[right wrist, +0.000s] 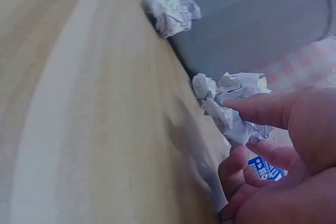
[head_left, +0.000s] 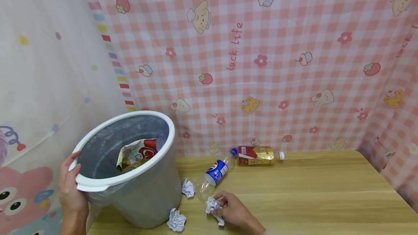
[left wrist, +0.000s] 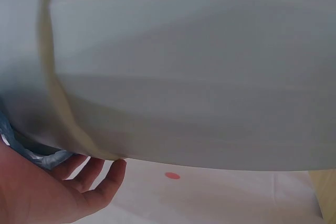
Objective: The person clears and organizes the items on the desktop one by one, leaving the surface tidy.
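Observation:
A grey trash bin (head_left: 153, 191) with a white rim and a clear liner leans to the left in the head view. My left hand (head_left: 72, 188) grips its rim at the left side; in the left wrist view the fingers of that hand (left wrist: 79, 187) curl at the bin's wall. Right of the bin, my right hand (head_left: 233, 209) pinches a crumpled paper ball (head_left: 213, 205) between thumb and fingers, low over the table. Two more paper balls lie by the bin's base, one in front (head_left: 176, 220) and one farther back (head_left: 188, 188).
An empty Pepsi bottle (head_left: 215, 173) lies behind my right hand. Past it, a bottle with a red and gold label (head_left: 256, 155) lies near the table's back edge. Crumpled packaging (head_left: 135, 154) sits inside the bin. Patterned curtains (head_left: 261, 82) hang behind the wooden table (head_left: 310, 195).

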`<act>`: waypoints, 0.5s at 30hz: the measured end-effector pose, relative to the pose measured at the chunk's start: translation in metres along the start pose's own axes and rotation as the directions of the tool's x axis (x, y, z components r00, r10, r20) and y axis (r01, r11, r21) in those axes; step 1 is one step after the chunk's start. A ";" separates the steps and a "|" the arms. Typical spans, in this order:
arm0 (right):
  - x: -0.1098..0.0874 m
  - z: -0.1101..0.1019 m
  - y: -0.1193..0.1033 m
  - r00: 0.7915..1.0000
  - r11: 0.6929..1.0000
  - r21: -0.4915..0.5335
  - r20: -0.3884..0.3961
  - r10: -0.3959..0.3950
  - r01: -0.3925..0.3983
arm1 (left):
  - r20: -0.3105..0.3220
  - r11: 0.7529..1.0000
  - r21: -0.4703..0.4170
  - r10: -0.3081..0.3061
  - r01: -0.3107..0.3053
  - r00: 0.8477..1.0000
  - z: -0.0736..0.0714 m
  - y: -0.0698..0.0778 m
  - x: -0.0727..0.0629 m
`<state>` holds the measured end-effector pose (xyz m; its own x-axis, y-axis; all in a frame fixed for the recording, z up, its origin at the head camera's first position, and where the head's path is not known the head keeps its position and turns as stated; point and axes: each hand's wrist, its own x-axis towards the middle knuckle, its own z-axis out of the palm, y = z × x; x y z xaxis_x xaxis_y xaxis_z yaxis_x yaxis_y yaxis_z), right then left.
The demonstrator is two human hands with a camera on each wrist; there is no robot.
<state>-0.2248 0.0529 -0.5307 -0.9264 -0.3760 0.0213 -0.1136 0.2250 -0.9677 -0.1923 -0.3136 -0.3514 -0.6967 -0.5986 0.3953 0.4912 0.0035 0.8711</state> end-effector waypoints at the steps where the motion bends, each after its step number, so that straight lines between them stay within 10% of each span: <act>1: 0.000 -0.001 0.000 1.000 1.000 0.011 -0.001 -0.001 0.001 | 0.001 1.000 0.006 0.003 -0.003 1.000 0.000 0.000 0.000; 15: 0.003 -0.024 -0.027 1.000 1.000 0.015 -0.023 -0.018 0.019 | 0.000 0.999 0.041 0.005 -0.005 1.000 -0.002 -0.001 0.001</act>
<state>-0.2334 0.0669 -0.4985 -0.9322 -0.3592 0.0450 -0.1258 0.2048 -0.9707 -0.1921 -0.3158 -0.3529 -0.6939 -0.5990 0.3998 0.4729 0.0397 0.8802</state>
